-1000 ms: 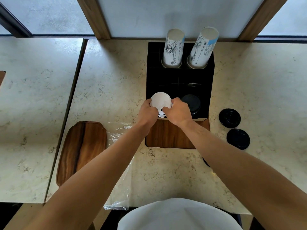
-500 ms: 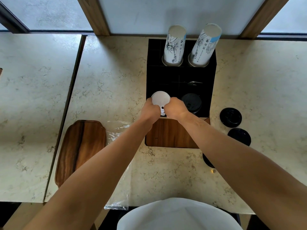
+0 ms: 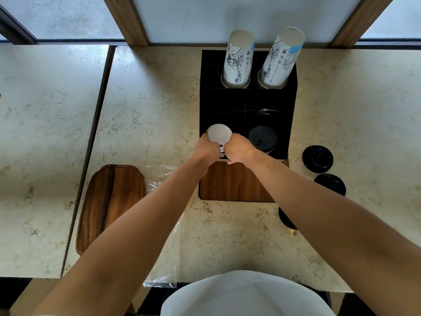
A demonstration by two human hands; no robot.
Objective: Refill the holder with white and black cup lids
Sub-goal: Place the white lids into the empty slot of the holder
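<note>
head | left hand (image 3: 206, 148) and right hand (image 3: 239, 149) both grip white lid stack (image 3: 219, 133) in holder (image 3: 246, 99) | 2 cup stacks (image 3: 238, 58) | 3 loose black lids (image 3: 317, 158) near counter's right edge

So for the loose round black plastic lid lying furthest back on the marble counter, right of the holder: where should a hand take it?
By the rim, from above. The black plastic lid lies flat on the marble counter, apart from the nearer black lid and the black holder, so its whole edge is open. Pinching opposite sides of the rim seems best; the right hand is nearer.
</note>
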